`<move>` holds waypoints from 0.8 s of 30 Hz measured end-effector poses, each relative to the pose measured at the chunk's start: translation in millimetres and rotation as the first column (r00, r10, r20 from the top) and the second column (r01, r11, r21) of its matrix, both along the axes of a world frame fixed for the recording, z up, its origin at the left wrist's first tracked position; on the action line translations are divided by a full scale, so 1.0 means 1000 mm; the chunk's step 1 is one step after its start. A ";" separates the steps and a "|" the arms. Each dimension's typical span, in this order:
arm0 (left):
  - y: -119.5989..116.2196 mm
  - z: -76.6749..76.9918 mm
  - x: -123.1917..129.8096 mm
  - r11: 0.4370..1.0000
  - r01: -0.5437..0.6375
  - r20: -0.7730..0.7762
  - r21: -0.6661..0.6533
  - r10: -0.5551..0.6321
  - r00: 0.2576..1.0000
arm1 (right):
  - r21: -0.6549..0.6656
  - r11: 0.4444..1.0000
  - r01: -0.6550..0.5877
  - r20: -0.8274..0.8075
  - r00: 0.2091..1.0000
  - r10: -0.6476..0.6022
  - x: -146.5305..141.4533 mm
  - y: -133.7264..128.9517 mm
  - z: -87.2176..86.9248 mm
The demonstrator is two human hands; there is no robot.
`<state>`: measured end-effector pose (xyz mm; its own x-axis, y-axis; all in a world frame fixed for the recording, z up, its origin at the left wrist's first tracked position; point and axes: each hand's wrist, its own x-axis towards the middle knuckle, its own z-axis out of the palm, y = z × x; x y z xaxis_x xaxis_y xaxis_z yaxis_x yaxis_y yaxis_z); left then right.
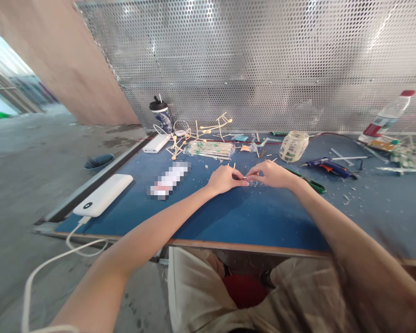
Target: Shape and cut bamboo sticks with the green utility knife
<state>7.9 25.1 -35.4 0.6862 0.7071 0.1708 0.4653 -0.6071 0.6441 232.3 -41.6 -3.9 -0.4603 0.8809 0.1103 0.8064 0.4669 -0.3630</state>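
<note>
My left hand (224, 179) and my right hand (271, 174) meet just above the blue table. Their fingertips are pinched together around a tiny pale piece (245, 178), too small to name. Thin stick ends (234, 165) show behind my left hand. Beside my right wrist lies a green utility knife (314, 184), partly hidden by the forearm. Small whitish shavings are scattered under and around my fingers. Beyond my hands is a plastic packet of wooden sticks (211, 149), with stick-built frames (217, 126) behind it.
A blue glue gun (331, 167), a ribbed translucent jar (294, 146) and a tilted bottle (386, 118) stand or lie rightward. Leftward are a white power bank (104, 195) with its cable, a smaller white box (156, 143) and a lidded cup (162, 116). Perforated metal (249, 60) closes the back.
</note>
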 end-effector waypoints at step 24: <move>-0.003 0.015 -0.004 0.999 0.014 0.235 0.044 -0.024 0.972 | 0.108 0.986 0.130 -0.260 0.961 -0.098 -0.005 -0.002 0.006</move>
